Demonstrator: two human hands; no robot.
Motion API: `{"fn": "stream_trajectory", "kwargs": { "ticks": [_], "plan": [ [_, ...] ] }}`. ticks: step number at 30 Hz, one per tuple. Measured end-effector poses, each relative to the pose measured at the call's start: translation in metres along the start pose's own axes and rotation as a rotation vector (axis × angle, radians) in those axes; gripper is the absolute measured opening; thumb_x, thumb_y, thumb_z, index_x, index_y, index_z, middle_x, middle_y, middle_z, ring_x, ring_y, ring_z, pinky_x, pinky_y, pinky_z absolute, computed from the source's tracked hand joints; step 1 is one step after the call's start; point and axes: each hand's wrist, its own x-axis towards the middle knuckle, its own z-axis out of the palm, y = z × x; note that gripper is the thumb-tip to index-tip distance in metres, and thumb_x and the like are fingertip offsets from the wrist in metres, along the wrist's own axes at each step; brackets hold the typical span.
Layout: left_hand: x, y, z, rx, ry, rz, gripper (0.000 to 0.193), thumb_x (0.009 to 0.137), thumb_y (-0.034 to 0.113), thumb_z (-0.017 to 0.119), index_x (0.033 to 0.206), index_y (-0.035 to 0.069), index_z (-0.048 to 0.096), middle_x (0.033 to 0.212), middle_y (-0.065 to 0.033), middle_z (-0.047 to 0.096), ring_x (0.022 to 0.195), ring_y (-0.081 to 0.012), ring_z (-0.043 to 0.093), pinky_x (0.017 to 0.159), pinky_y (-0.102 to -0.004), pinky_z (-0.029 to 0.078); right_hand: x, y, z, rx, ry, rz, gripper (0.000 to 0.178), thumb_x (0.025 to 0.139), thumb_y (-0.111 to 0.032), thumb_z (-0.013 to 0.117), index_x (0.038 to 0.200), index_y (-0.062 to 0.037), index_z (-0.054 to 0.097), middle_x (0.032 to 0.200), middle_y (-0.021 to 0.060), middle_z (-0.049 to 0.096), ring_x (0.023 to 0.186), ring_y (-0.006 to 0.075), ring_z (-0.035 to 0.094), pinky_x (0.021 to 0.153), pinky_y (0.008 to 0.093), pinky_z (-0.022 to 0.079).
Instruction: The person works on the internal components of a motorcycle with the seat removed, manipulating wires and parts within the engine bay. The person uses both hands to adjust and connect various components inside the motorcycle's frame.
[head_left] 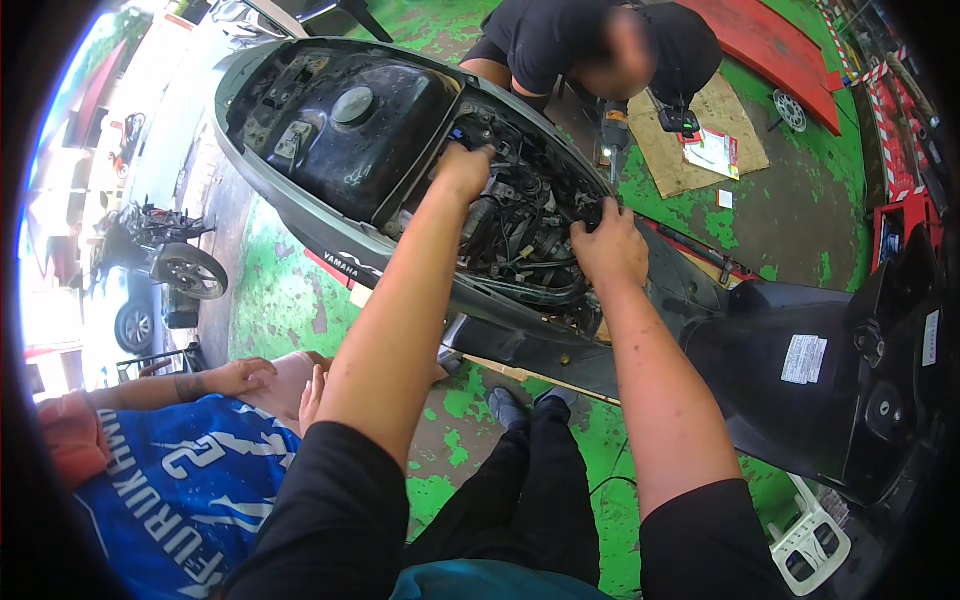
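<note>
We are deep in the open scooter bay (520, 235): left hand (462, 168) pinching a connector, right hand (610, 245) closed on the wiring; next needs a careful, steady tug.

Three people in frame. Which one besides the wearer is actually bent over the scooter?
The person in black at the top, crouched at the scooter. The person in the blue shirt, lower left, sits beside it, hands on knees.

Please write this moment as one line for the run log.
left hand: in scooter engine bay | right hand: on wiring | person crouches opposite
</note>
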Motion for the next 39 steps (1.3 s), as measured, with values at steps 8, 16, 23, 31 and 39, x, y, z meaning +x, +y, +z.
{"fn": "stream_trajectory", "kwargs": {
  "ticks": [8, 16, 23, 31, 39],
  "plan": [
    [-0.113, 0.083, -0.12, 0.063, 0.158, 0.604, 0.033, 0.099, 0.026, 0.069, 0.124, 0.005, 0.074, 0.116, -0.0077, 0.075, 0.104, -0.0163, 0.067, 0.095, -0.0313, 0.051, 0.0, 0.001, 0.001, -0.001, 0.003, -0.01, 0.052, 0.089, -0.039, 0.07, 0.129, -0.0073, 0.061, 0.127, 0.0203, 0.063, 0.114, 0.0399, 0.069, 0.097, 0.0502, 0.057],
    [-0.042, 0.041, -0.238, 0.707, 0.464, 0.791, 0.041, 0.098, 0.038, 0.068, 0.124, 0.006, 0.073, 0.127, -0.0178, 0.071, 0.124, -0.0372, 0.063, 0.109, -0.0449, 0.046, -0.002, -0.001, 0.003, -0.003, 0.008, -0.01, 0.051, 0.089, -0.039, 0.071, 0.129, -0.0078, 0.06, 0.127, 0.0203, 0.062, 0.114, 0.0405, 0.069, 0.096, 0.0506, 0.057],
    [-0.042, 0.031, -0.22, 0.855, 0.455, 0.676, 0.058, 0.101, 0.053, 0.06, 0.138, 0.01, 0.065, 0.14, -0.0176, 0.064, 0.136, -0.0366, 0.056, 0.117, -0.0481, 0.037, 0.001, -0.002, -0.003, -0.008, -0.053, 0.032, 0.061, 0.09, -0.042, 0.068, 0.141, -0.009, 0.058, 0.138, 0.0204, 0.06, 0.119, 0.0413, 0.066, 0.102, 0.0506, 0.053],
    [0.017, 0.083, -0.154, 0.642, 0.481, 0.748, 0.076, 0.1, 0.063, 0.056, 0.153, 0.008, 0.051, 0.156, -0.0202, 0.051, 0.148, -0.0386, 0.043, 0.121, -0.0484, 0.034, -0.001, -0.002, 0.004, 0.038, 0.021, 0.021, 0.065, 0.09, -0.04, 0.069, 0.146, -0.011, 0.054, 0.148, 0.0188, 0.052, 0.122, 0.0403, 0.065, 0.103, 0.0498, 0.053],
    [0.015, 0.088, -0.134, 0.739, 0.608, 0.648, 0.075, 0.099, 0.064, 0.053, 0.149, 0.009, 0.055, 0.152, -0.0202, 0.055, 0.144, -0.0384, 0.048, 0.119, -0.0521, 0.036, 0.002, 0.001, 0.005, 0.005, 0.057, 0.025, 0.083, 0.088, -0.038, 0.071, 0.159, -0.0126, 0.039, 0.155, 0.0196, 0.048, 0.122, 0.0389, 0.067, 0.102, 0.0479, 0.056]
  ]
}}
